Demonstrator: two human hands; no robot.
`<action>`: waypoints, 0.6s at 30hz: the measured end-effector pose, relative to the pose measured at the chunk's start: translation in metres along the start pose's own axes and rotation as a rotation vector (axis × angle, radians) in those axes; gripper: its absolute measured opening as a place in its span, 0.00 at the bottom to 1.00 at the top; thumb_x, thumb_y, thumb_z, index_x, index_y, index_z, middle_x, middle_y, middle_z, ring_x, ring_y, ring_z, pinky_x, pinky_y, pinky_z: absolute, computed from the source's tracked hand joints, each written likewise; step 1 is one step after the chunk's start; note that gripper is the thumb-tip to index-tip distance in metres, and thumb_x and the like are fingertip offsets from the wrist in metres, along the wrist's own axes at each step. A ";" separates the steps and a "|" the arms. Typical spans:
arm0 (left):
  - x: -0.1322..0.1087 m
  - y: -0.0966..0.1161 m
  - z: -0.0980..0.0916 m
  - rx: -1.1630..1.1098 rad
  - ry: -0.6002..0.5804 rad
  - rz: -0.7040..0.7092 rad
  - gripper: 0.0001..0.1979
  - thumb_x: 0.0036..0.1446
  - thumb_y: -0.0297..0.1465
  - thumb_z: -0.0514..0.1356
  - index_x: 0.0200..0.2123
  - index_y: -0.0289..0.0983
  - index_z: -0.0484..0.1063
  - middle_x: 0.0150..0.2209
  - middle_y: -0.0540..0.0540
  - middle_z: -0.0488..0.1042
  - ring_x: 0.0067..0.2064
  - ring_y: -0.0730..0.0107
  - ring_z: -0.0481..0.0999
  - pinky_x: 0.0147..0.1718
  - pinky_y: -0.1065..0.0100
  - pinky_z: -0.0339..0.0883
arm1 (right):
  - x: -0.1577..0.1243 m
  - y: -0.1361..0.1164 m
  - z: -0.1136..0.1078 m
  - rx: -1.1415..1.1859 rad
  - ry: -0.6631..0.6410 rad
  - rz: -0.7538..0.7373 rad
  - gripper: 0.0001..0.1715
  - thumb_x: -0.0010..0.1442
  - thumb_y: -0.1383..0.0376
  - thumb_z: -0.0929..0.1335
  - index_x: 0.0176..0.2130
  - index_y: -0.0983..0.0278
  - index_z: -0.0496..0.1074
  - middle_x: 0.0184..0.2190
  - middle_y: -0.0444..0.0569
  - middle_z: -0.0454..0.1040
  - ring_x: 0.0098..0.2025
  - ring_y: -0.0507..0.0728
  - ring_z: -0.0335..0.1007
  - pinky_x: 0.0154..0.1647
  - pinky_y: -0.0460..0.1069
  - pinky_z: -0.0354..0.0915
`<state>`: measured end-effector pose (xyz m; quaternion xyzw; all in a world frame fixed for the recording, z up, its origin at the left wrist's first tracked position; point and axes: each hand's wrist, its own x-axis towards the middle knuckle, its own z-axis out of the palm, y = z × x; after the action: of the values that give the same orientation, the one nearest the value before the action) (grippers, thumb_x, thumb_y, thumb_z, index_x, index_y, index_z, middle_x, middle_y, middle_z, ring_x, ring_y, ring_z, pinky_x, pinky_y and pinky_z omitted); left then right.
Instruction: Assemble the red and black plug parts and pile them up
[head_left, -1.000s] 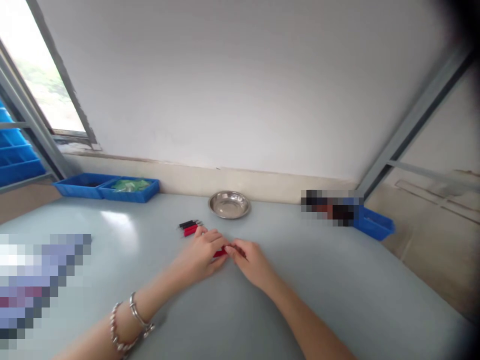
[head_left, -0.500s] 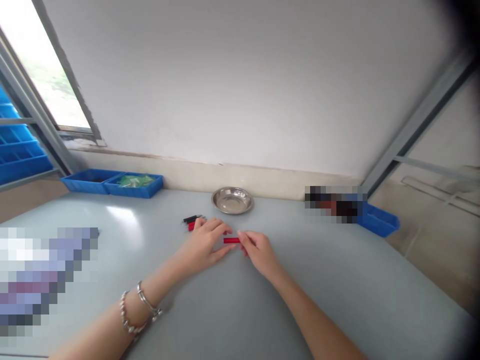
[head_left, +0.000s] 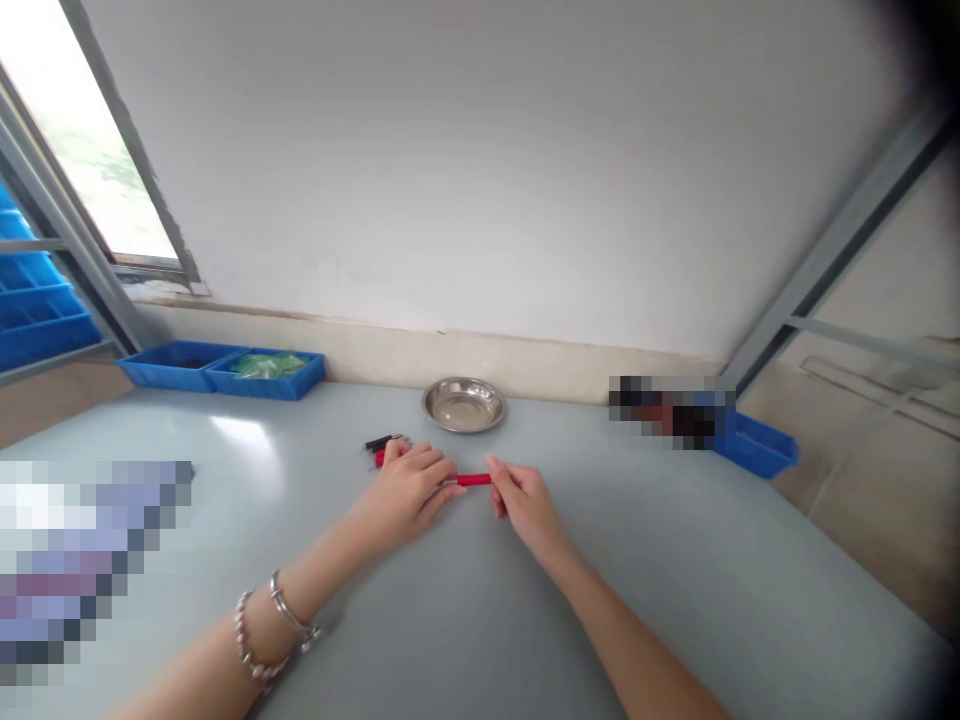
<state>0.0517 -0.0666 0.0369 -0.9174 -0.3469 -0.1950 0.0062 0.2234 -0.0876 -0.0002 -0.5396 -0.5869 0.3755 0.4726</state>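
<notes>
A slim red rod (head_left: 474,480) lies level between my two hands, above the grey table. My right hand (head_left: 525,505) pinches its right end between thumb and fingers. At the left end, my left hand (head_left: 416,485) has its thumb and fingertips closed around a thin pale tip of the rod. Beyond the left hand's knuckles, several black rods (head_left: 381,443) and red rods (head_left: 380,459) with thin metal tips lie on the table, partly hidden by that hand. A round steel dish (head_left: 465,405) stands behind the hands.
Two blue bins (head_left: 184,368) stand at the back left, one holding green plastic bags (head_left: 270,366). Another blue bin (head_left: 761,445) sits at the right edge beside a blurred-out patch. A second blurred-out thing covers the left of the table (head_left: 420,640). Grey metal posts rise on both sides.
The red rod has shifted slightly right with my right hand. My left thumb and fingers have closed in on its left end.
</notes>
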 end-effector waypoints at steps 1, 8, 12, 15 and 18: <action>0.000 0.001 0.000 0.001 -0.001 0.000 0.15 0.60 0.38 0.47 0.30 0.36 0.66 0.27 0.49 0.68 0.32 0.70 0.64 0.35 0.65 0.47 | 0.000 0.000 0.000 -0.006 0.003 -0.003 0.31 0.57 0.48 0.56 0.13 0.63 0.54 0.09 0.41 0.55 0.16 0.48 0.53 0.22 0.45 0.53; 0.000 0.002 0.001 -0.036 0.006 0.010 0.19 0.62 0.37 0.43 0.26 0.35 0.66 0.24 0.49 0.67 0.28 0.72 0.62 0.34 0.65 0.47 | -0.003 -0.003 0.001 -0.113 0.036 -0.091 0.27 0.59 0.51 0.54 0.16 0.62 0.51 0.12 0.40 0.53 0.18 0.49 0.51 0.21 0.46 0.51; 0.000 0.000 0.003 -0.040 -0.005 0.005 0.19 0.62 0.37 0.42 0.26 0.35 0.65 0.25 0.49 0.68 0.29 0.71 0.63 0.34 0.65 0.47 | -0.003 -0.003 0.001 -0.171 0.046 -0.129 0.24 0.59 0.53 0.54 0.18 0.62 0.50 0.14 0.40 0.52 0.19 0.49 0.49 0.21 0.45 0.50; 0.000 -0.003 0.005 -0.025 -0.011 -0.009 0.19 0.62 0.37 0.42 0.27 0.35 0.65 0.25 0.49 0.68 0.29 0.71 0.63 0.34 0.65 0.47 | -0.001 -0.002 0.000 -0.162 0.022 -0.159 0.20 0.59 0.54 0.55 0.21 0.62 0.53 0.16 0.39 0.53 0.20 0.49 0.50 0.22 0.44 0.51; 0.000 -0.006 0.008 -0.022 -0.005 -0.030 0.18 0.62 0.37 0.43 0.27 0.35 0.65 0.26 0.49 0.69 0.30 0.70 0.64 0.35 0.65 0.47 | 0.000 0.001 -0.002 -0.094 -0.023 -0.152 0.16 0.58 0.53 0.56 0.28 0.62 0.58 0.18 0.39 0.55 0.20 0.49 0.52 0.22 0.44 0.51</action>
<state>0.0509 -0.0611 0.0292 -0.9127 -0.3584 -0.1964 -0.0075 0.2256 -0.0877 -0.0003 -0.5107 -0.6485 0.3169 0.4671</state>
